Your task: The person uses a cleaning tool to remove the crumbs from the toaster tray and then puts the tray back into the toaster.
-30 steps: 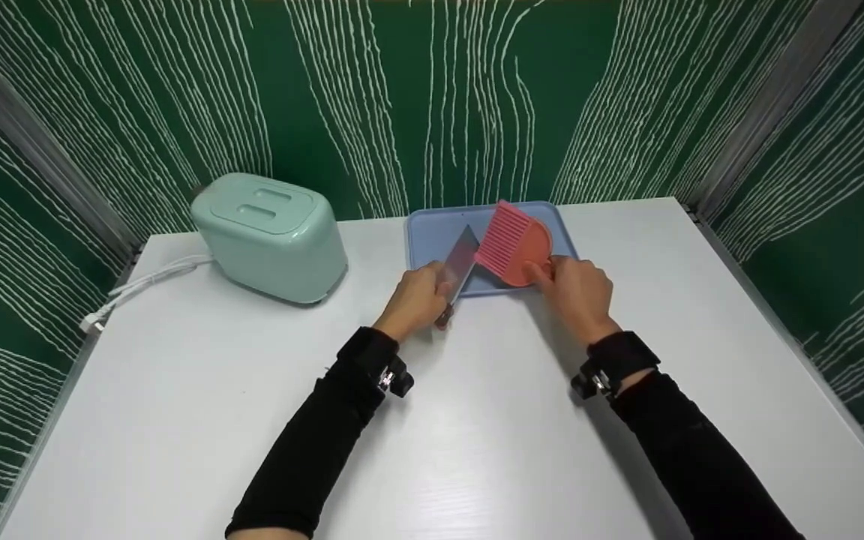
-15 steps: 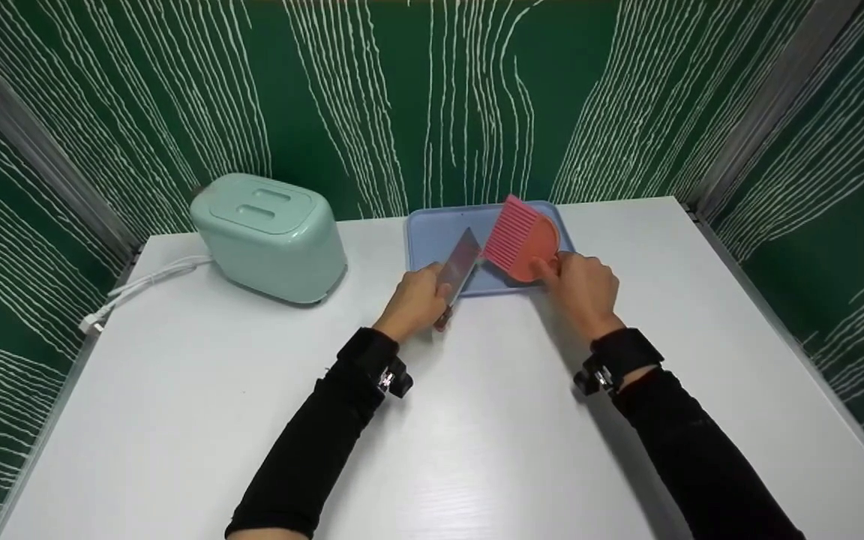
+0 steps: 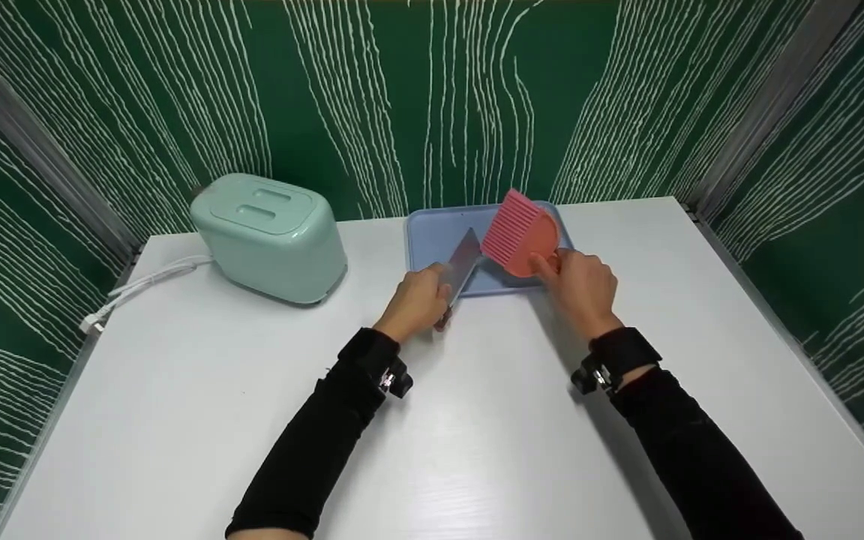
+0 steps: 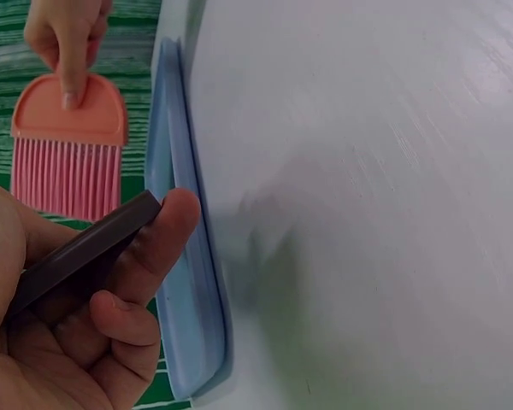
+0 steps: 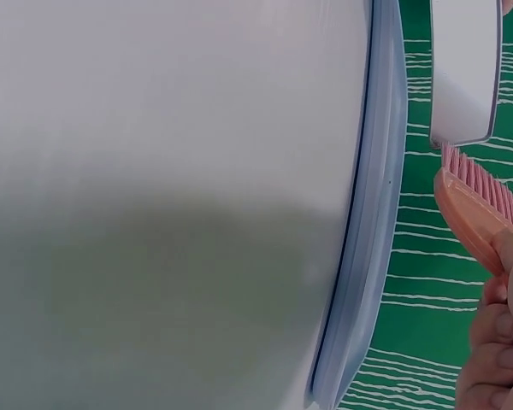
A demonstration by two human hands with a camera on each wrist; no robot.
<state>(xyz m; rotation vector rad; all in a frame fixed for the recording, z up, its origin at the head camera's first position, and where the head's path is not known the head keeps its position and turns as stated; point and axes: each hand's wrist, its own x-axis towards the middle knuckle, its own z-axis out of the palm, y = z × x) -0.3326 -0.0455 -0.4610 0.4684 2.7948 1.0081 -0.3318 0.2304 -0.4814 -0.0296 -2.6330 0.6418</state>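
My left hand (image 3: 413,304) grips the dark handle (image 4: 81,256) of a flat, shiny metal blade (image 3: 464,259), a tool whose exact kind I cannot tell. The blade slants up and away over the blue tray (image 3: 428,232). With thumb on top, my right hand (image 3: 580,289) holds an orange hand brush (image 3: 529,244) with pink bristles. Those bristles point up and left, close to the blade's end. In the right wrist view, a bristle corner meets or nearly meets the far edge of the blade (image 5: 466,73). Both tools are held above the tray.
A mint-green toaster (image 3: 271,236) stands at the back left of the white table (image 3: 417,450). Its white cord and plug (image 3: 94,322) lie by the left edge. A green wall with white lines (image 3: 402,112) rises right behind the tray.
The brush in my right hand has risen and shifted a little to the right over the second, then slightly back left. My left hand and the blade have barely moved.
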